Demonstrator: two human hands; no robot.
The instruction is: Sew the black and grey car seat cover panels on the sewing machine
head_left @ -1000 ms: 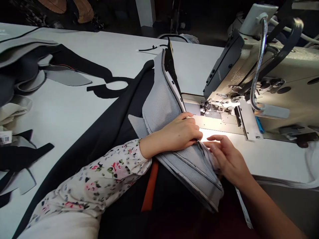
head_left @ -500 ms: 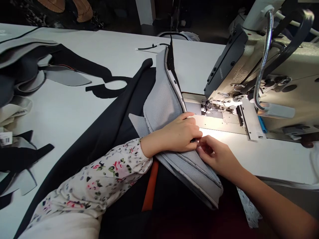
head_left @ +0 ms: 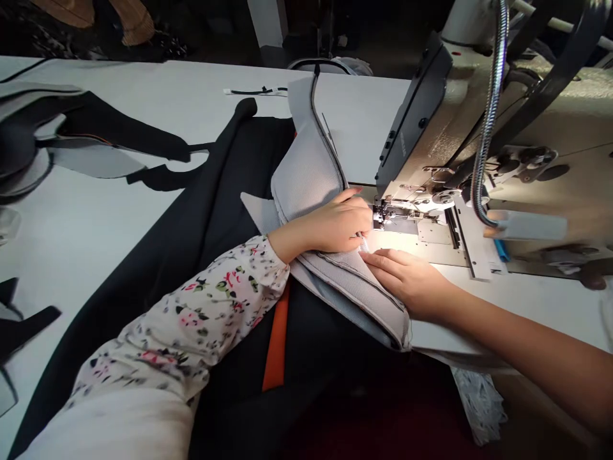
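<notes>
A padded grey mesh piece (head_left: 309,176) with dark piping along its edge lies folded in front of the sewing machine (head_left: 479,160). My left hand (head_left: 335,223) is closed on its folded edge, fingertips right beside the presser foot (head_left: 383,214). My right hand (head_left: 402,278) lies flat on the lower part of the grey piece, fingers stretched toward the needle area. Black fabric (head_left: 211,211) spreads under the grey piece and under my left forearm in its flowered sleeve.
A gooseneck lamp (head_left: 488,115) hangs over the lit needle plate. Black and grey cut pieces (head_left: 96,140) lie on the white table (head_left: 119,211) at the left. An orange strip (head_left: 276,345) shows under my left arm. A black cable (head_left: 258,91) lies at the table's far side.
The grey piece's edge has moved up to the presser foot with my left hand. My right hand went from pinching the edge to lying flat on the piece.
</notes>
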